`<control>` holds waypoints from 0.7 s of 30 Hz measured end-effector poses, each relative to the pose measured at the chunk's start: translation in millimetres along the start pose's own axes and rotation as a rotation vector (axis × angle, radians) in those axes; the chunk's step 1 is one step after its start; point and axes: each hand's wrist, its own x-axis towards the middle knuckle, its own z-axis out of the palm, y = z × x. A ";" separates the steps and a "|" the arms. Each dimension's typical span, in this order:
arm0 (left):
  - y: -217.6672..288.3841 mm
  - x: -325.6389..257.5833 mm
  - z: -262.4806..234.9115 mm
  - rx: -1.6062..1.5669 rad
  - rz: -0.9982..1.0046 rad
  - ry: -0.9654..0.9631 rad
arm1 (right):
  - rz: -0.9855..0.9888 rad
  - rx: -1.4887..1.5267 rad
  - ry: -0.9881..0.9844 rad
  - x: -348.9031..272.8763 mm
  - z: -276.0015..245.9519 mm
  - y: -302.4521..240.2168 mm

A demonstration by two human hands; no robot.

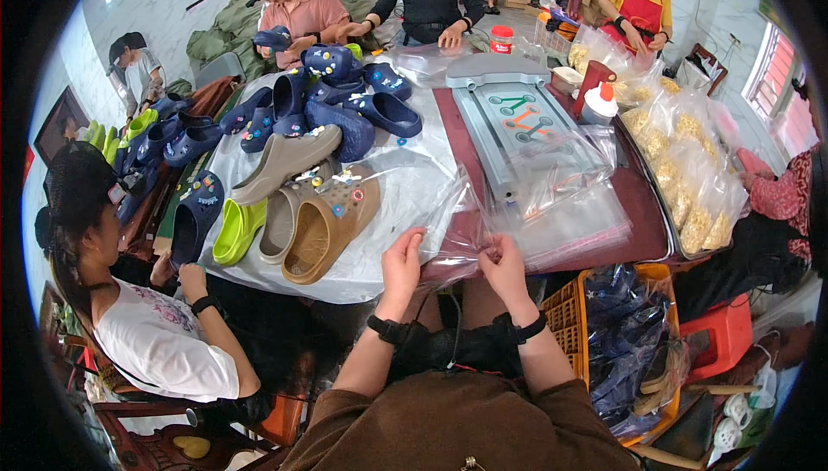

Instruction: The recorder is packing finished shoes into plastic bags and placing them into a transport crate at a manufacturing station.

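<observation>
A clear plastic bag (455, 242) stretches between my two hands at the table's near edge. My left hand (402, 266) pinches its left side with the fingers pointing up. On the other side, my right hand (504, 266) is closed on the bag with the fingers curled in. Left of my hands stand a brown clog (332, 222) with charms, a grey clog (293, 157) and a lime green clog (239, 228). Farther back is a heap of navy clogs (338, 130). A stack of flat clear bags (573, 225) lies to the right of my right hand.
A grey folding stool (498, 117) lies on the table beside a white squeeze bottle (599, 104). Bags of yellowish pieces (686, 173) fill a tray at right. An orange crate (565, 333) of wrapped navy clogs stands below. A person (164, 333) handles a clog at left; others work across.
</observation>
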 end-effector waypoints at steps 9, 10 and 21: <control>12.5 -2.1 -5.8 0.336 0.204 -0.072 | -0.672 -0.663 0.335 -19.6 11.1 -67.3; 15.3 -3.7 -2.3 0.348 0.194 -0.141 | -0.787 -0.619 0.283 -20.1 12.0 -67.4; -9.2 -18.8 11.7 0.586 0.448 -0.171 | -0.645 -0.667 0.088 -8.5 39.3 -95.8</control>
